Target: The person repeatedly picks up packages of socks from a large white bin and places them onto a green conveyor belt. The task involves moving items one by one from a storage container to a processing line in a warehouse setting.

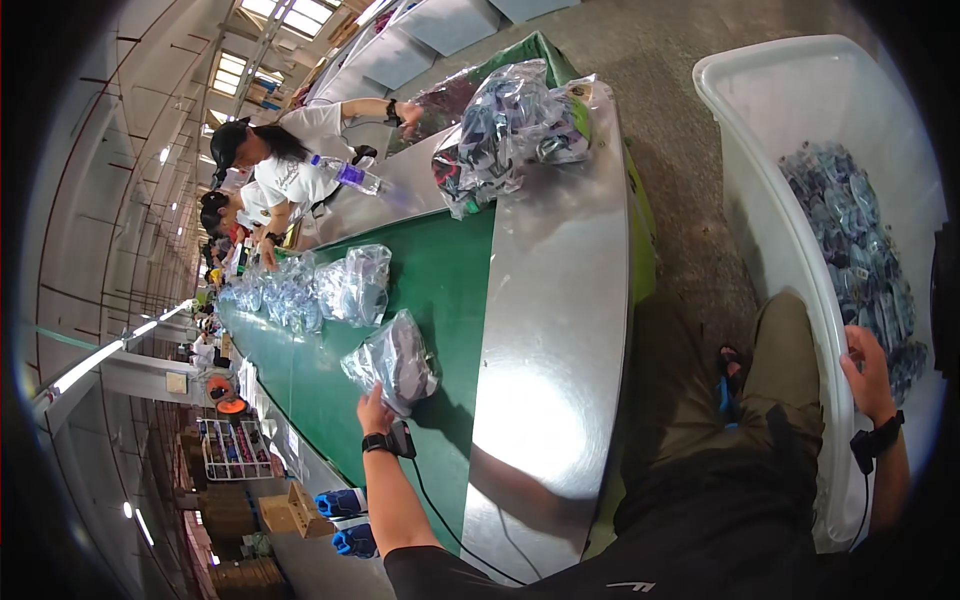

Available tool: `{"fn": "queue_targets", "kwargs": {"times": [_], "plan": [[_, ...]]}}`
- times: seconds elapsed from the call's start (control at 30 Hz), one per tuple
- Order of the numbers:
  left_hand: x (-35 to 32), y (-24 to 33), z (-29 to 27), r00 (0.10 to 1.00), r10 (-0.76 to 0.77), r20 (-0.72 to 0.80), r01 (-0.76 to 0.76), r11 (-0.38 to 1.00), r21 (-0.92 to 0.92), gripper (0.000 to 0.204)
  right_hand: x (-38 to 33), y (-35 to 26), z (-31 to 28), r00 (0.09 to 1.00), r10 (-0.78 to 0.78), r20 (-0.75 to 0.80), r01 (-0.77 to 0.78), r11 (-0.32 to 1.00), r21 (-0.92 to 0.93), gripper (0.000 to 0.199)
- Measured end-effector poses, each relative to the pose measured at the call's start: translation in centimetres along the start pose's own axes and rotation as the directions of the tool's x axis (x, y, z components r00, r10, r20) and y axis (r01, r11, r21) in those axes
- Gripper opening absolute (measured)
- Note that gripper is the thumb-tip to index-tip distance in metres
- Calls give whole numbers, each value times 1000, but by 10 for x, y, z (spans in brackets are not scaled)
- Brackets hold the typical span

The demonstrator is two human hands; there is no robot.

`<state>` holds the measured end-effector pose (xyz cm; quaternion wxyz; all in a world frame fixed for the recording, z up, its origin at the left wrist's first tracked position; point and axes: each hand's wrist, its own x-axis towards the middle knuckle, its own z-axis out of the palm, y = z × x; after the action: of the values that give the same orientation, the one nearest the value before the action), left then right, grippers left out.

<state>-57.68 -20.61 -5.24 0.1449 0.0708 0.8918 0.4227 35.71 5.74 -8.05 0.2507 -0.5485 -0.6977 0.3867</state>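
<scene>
My left hand reaches over the green conveyor belt, its fingers closed on the near edge of a clear plastic bag with something grey folded inside. More clear bags of bluish-grey goods lie farther up the belt. At the right, my right hand is beside the inner rim of a big white bin, fingers apart and nothing seen in them. Inside that bin lies a heap of small bagged bluish-grey goods. Both wrists carry a black band with a small device and cable.
A metal ledge borders the belt, with a pile of bagged goods at its far end. A water bottle tips near a co-worker in a white shirt. Blue shoes and a cardboard box sit left of my arm.
</scene>
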Motion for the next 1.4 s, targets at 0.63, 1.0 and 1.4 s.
{"fn": "queue_targets", "kwargs": {"times": [0.63,1.0,1.4], "plan": [[-275,96,148,896,344,282,-170,850,-498,77,8,-30,-2,991,-122,54,132,948,-288,50],[-374,154,223,729,253,636,208,803,-558,84,26,-166,31,823,-566,46,563,805,-186,61],[-524,167,282,164,358,919,367,843,-394,86,10,-156,16,605,-795,-36,615,495,-614,13]]}}
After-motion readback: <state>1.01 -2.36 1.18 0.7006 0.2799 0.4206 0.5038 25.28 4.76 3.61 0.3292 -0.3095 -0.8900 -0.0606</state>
